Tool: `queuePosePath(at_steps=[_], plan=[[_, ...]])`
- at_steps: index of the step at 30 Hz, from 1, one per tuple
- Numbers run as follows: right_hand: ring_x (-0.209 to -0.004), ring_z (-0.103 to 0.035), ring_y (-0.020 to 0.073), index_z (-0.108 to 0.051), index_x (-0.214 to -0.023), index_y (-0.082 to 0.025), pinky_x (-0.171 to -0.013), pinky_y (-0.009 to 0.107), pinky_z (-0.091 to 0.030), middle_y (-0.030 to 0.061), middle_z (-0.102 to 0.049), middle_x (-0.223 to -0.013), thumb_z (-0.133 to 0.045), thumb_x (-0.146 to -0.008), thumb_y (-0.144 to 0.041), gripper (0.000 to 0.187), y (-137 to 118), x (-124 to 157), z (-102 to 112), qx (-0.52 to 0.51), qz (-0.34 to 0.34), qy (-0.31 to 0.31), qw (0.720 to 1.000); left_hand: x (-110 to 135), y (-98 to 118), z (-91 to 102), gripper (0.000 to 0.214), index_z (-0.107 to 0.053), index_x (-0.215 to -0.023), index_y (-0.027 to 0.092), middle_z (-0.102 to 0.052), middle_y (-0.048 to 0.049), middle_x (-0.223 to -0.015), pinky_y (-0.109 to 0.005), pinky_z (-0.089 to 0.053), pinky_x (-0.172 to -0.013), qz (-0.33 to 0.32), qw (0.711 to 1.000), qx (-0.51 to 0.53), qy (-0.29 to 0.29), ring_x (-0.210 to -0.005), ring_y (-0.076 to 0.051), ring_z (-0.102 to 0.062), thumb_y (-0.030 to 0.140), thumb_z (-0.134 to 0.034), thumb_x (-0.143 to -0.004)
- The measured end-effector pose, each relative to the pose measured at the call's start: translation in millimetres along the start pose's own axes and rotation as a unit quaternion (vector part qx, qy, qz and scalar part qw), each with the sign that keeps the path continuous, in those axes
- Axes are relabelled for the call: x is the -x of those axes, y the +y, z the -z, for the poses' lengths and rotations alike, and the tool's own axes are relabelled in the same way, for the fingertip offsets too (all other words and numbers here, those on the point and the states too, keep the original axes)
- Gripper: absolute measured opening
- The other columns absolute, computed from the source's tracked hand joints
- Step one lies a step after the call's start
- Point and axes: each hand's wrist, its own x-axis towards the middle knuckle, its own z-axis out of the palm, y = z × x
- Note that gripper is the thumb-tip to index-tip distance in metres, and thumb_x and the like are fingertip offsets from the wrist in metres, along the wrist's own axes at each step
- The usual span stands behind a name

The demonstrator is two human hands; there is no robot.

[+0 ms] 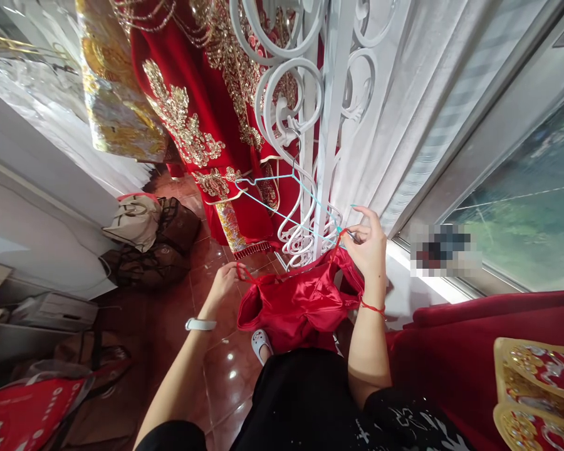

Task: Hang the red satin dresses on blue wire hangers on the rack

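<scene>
While a red garment [301, 294] hung between two hands: its satin drooped just below and between them, in front of a black shirt [305, 401].
Left hand [225, 279]: nearly closed, its fingertips pinched one thin strap [249, 274], well apart from the bare end of a blue hanger [275, 212].
Right hand [367, 247]: partly curled, forefinger raised, thumb and another finger drawn together on the opposite strap [337, 245]; whether it also gripped the hanger could not be told.
Blue hanger: beyond both hands, one corner at the right fingertips, it appeared to hang from a white rack [331, 125].
Embroidered gown [183, 119]: ahead of the left hand, close behind the hanger.
Right strap: judged at risk of sliding off the corner if those fingers opened too soon, satin being slick.
Left strap: could have snagged on the gown's trim if it brushed past.
Hanger's balance: seemed likely to tip under a one-sided pull, dropping the garment onto the tiled floor [219, 376] below the left hand.
</scene>
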Motion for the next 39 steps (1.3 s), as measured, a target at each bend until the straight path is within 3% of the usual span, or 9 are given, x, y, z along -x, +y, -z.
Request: queuePosePath(at_steps=[7,10,13,20,24,29,32,34,39], plan=[[-0.053,-0.056,0.0119,-0.069,-0.114,-0.023,-0.054,0.026,-0.044,-0.0027,-0.068,-0.071,-0.065,-0.075,-0.025,0.039,-4.1,-25.7,31.0,0.0,0.026,-0.106,0.994,-13.4,66.7,31.9,0.054,-0.073,-0.091,0.01,-0.074,-0.0057,-0.076,-0.027,-0.057,-0.063,-0.023,0.996,0.069,0.052,-0.066,-0.015,-0.068,0.048,-0.086,-0.054],[-0.059,-0.063,0.0144,-0.074,-0.086,-0.02,-0.056,0.026,-0.048,0.0007,-0.069,-0.069,-0.071,-0.072,-0.033,0.02,-1.7,-49.0,46.0,-0.013,0.024,-0.17,0.985,-19.1,96.1,40.3,0.051,-0.074,-0.091,0.01,-0.075,-0.0059,-0.08,-0.026,-0.058,-0.065,-0.061,0.992,0.079,0.074,-0.07,-0.015,-0.069,0.049,-0.087,-0.06],[-0.069,-0.068,0.0185,-0.075,-0.075,-0.019,-0.057,0.027,-0.051,0.0049,-0.074,-0.073,-0.079,-0.069,-0.044,0.026,2.1,-71.0,58.3,-0.038,0.013,-0.204,0.978,-23.3,123.3,44.9,0.038,-0.073,-0.094,0.011,-0.074,-0.0041,-0.08,-0.023,-0.057,-0.067,-0.084,0.991,0.073,0.075,-0.071,-0.012,-0.067,0.042,-0.082,-0.074],[-0.073,-0.069,0.0195,-0.077,-0.077,-0.019,-0.06,0.029,-0.052,0.0064,-0.076,-0.078,-0.082,-0.069,-0.047,0.029,13.7,-97.0,62.7,-0.016,-0.003,-0.251,0.968,-41.1,170.3,16.3,0.019,-0.071,-0.088,0.011,-0.071,-0.0041,-0.078,-0.025,-0.056,-0.07,-0.109,0.992,-0.048,-0.043,-0.072,-0.014,-0.066,0.031,-0.072,-0.085],[-0.08,-0.069,0.0212,-0.077,-0.085,-0.02,-0.075,0.038,-0.057,0.007,-0.074,-0.087,-0.072,-0.079,-0.033,0.015,19.5,-93.2,41.2,0.05,0.045,-0.157,0.985,-48.0,181.7,-3.9,0.014,-0.069,-0.09,0.014,-0.068,-0.0038,-0.078,-0.031,-0.058,-0.075,-0.143,0.954,-0.241,-0.104,-0.072,-0.018,-0.068,0.023,-0.059,-0.088],[-0.112,-0.064,0.0281,-0.074,-0.1,-0.024,-0.104,0.052,-0.051,0.0098,-0.068,-0.11,-0.059,-0.085,-0.015,0.024,0.7,-44.6,-29.2,0.111,0.163,0.124,0.972,-11.8,159.0,-10.0,0.048,-0.051,-0.14,0.017,-0.054,-0.014,-0.14,-0.041,-0.055,-0.101,-0.283,0.879,-0.384,0.009,-0.109,-0.023,-0.067,0.023,-0.053,-0.092],[-0.103,-0.068,0.0241,-0.073,-0.104,-0.023,-0.102,0.043,-0.052,0.0079,-0.072,-0.101,-0.052,-0.091,-0.014,0.026,-15.6,-17.2,-89.1,0.074,0.207,-0.048,0.974,14.6,117.8,-13.2,0.046,-0.052,-0.14,0.023,-0.049,-0.0119,-0.147,-0.041,-0.05,-0.111,-0.325,0.869,-0.374,-0.002,-0.126,-0.022,-0.06,0.02,-0.05,-0.094],[-0.113,-0.067,0.0243,-0.069,-0.122,-0.021,-0.114,0.045,-0.043,0.009,-0.074,-0.116,-0.054,-0.094,-0.015,0.033,-23.9,-11.0,-127.2,0.097,0.206,-0.153,0.962,25.3,84.4,-14.1,0.034,-0.065,-0.123,0.022,-0.061,-0.0109,-0.133,-0.045,-0.048,-0.113,-0.312,0.853,-0.409,-0.093,-0.125,-0.024,-0.059,0.016,-0.049,-0.093],[-0.101,-0.074,0.0241,-0.063,-0.13,-0.019,-0.124,0.055,-0.019,0.0068,-0.08,-0.099,-0.055,-0.103,-0.032,0.031,-30.5,-16.4,-180.9,0.167,0.125,-0.289,0.934,38.9,30.6,1.8,0.028,-0.075,-0.098,0.023,-0.069,-0.011,-0.133,-0.056,-0.048,-0.101,-0.21,0.816,-0.521,-0.136,-0.12,-0.032,-0.055,0.024,-0.047,-0.097]])
